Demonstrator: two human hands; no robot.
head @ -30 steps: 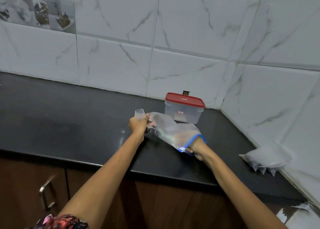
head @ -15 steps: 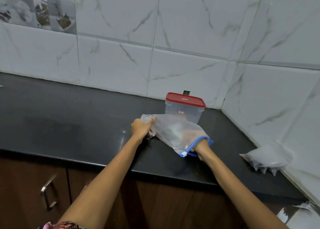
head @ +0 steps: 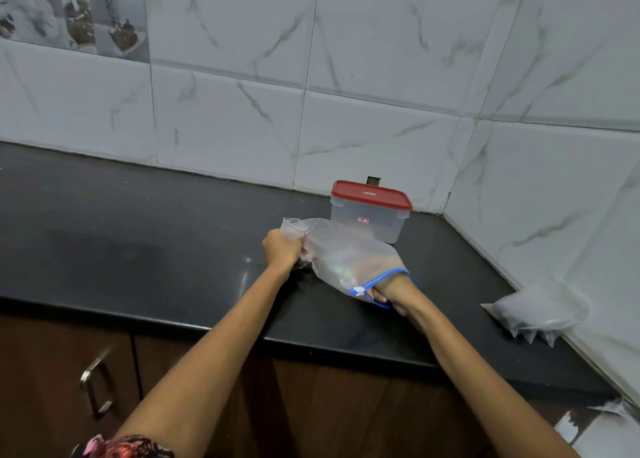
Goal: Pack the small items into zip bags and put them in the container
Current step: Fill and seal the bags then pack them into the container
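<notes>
- Left hand [head: 282,250] is clenched round the bunched bottom corner of a clear zip bag [head: 341,255], holding it just above the black desk [head: 138,236]
- Right hand [head: 388,289] is pushed into the bag's blue-edged mouth; its fingers sit behind the film, so whether they are grasping anything in there cannot be told
- Some small, dim shapes show through the plastic, too blurred to name; the zip slider [head: 358,291] sits at one end of the mouth, which stands wide, so this bag is judged to be mid-filling and not yet sealed
- Behind the bag, near the tiled corner, stands the clear container [head: 369,220] with its red lid [head: 370,196] on; nothing can be made out inside it, so the placing step looks not yet begun
- Well apart to the right, against the wall, lies another filled plastic bag [head: 535,314] with dark contents, still outside the container
- Left to do, on this reading: zip this bag, take off the lid, put the bags in
</notes>
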